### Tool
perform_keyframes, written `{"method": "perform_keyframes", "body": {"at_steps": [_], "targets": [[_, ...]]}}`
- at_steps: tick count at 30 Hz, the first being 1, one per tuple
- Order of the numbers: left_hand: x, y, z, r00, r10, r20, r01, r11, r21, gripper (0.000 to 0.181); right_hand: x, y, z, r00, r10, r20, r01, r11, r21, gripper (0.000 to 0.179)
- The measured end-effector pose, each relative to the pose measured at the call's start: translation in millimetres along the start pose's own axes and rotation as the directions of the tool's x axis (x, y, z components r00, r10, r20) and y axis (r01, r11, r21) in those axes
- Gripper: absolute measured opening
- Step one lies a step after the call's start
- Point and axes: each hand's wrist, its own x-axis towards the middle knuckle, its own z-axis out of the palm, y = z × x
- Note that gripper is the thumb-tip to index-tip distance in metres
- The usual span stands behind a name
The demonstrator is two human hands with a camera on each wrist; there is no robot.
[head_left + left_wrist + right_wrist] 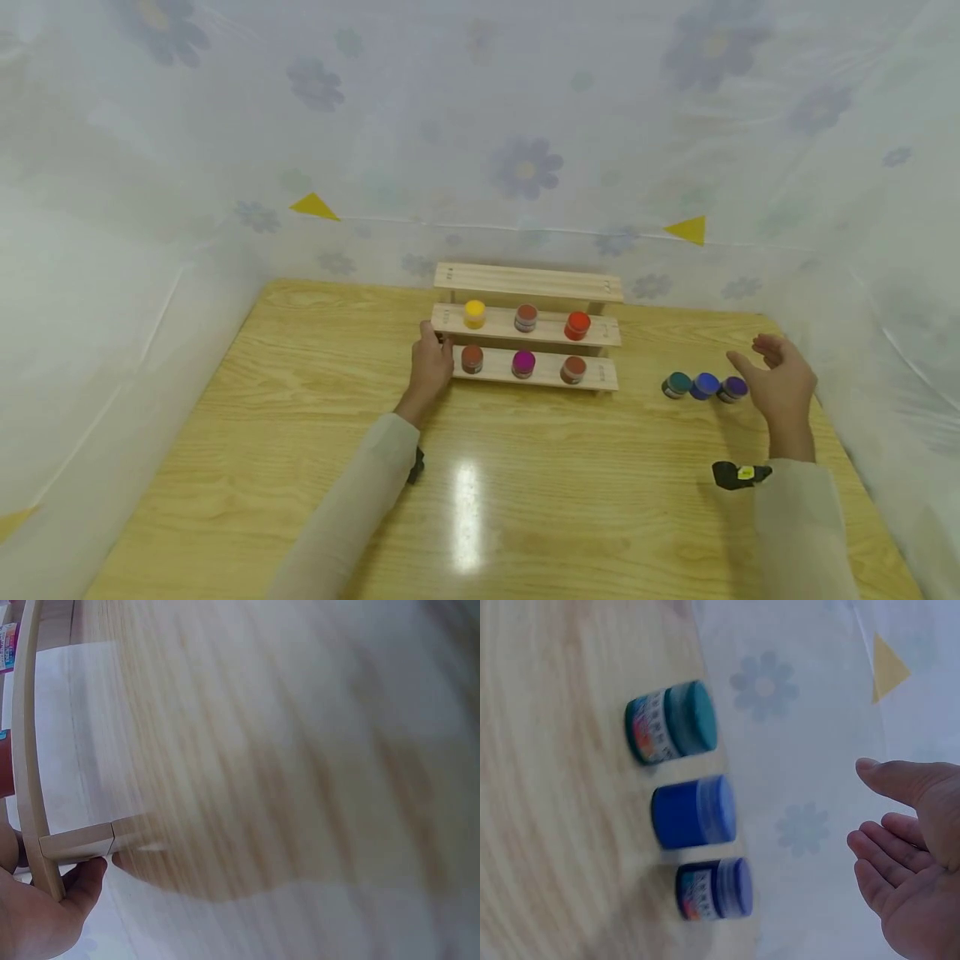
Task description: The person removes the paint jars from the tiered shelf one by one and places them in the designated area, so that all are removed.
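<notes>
A three-tier wooden rack [528,282] stands toward the back of the table. My left hand [432,360] grips the left end of its lowest board, with thumb and fingers around the wood [64,879] in the left wrist view. Yellow [474,314], brown [527,317] and red [577,326] paint jars stand on the middle board. Along the lowest board are two reddish-brown jars and a magenta jar [523,363]. To the right, my right hand [915,862] is raised with fingers apart, holding nothing, beside teal [671,722], blue [694,812] and purple [714,889] jars lined up on the table.
The wood-grain table [570,500] is enclosed at the back and sides by a pale flowered sheet [450,108]. Yellow triangles [685,230] mark the back sheet. Nothing stands on the rack's top board. Black straps [738,475] show at the wrists.
</notes>
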Motion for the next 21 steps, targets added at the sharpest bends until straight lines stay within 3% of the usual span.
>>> {"method": "perform_keyframes", "body": {"at_steps": [10, 21], "targets": [[-0.8, -0.5, 0.3, 1.0, 0.01, 0.003, -0.01, 1.0, -0.001, 0.018, 0.8, -28, 8, 0.991, -0.104, -0.081, 0.11, 0.991, 0.07, 0.06], [-0.7, 0.6, 0.0, 1.0, 0.009, -0.01, -0.009, 1.0, 0.01, 0.019, -6.0, -64, 20, 0.966, -0.258, -0.031, 0.26, 0.963, 0.071, 0.058]]}}
